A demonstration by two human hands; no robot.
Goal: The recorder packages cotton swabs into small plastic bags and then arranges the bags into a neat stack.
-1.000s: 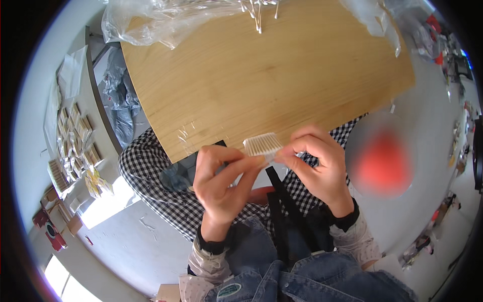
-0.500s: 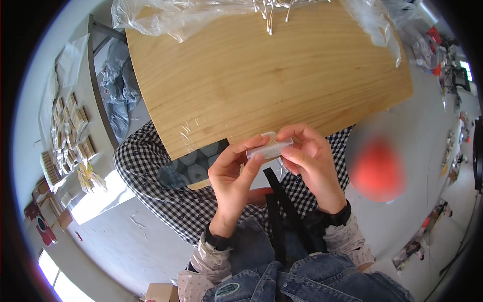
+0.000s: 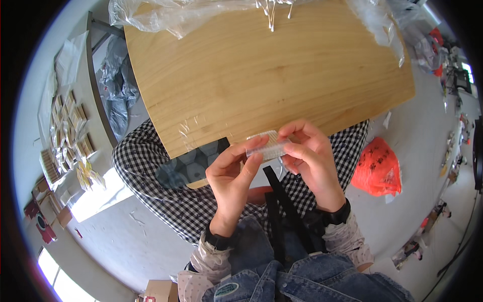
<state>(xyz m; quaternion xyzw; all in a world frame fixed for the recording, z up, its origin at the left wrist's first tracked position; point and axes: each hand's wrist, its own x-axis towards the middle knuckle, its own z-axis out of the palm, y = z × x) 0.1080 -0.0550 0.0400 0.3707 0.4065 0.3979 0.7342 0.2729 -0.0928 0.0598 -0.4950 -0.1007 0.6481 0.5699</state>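
Between my two hands, just over the table's near edge, is a small clear plastic packet [image 3: 269,148] with a row of thin, pale sticks inside, seemingly cotton swabs. My left hand [image 3: 231,168] pinches its left end between thumb and fingers. At the other end, my right hand [image 3: 311,161] grips it with the thumb along the plastic. The fingers hide both ends of the packet. Several loose cotton swabs [image 3: 272,20] lie at the far edge of the wooden table [image 3: 271,75].
Clear plastic bags [image 3: 161,17] lie along the table's far edge. At left, several bundles of sticks [image 3: 68,126] sit on a pale surface. A red plastic bag [image 3: 378,168] rests on the floor at right. A cardboard box [image 3: 161,290] stands at lower left.
The red bag at right, a blur before, now lies sharp on the floor. The packet has tilted slightly in my hands, which keep hold of both ends.
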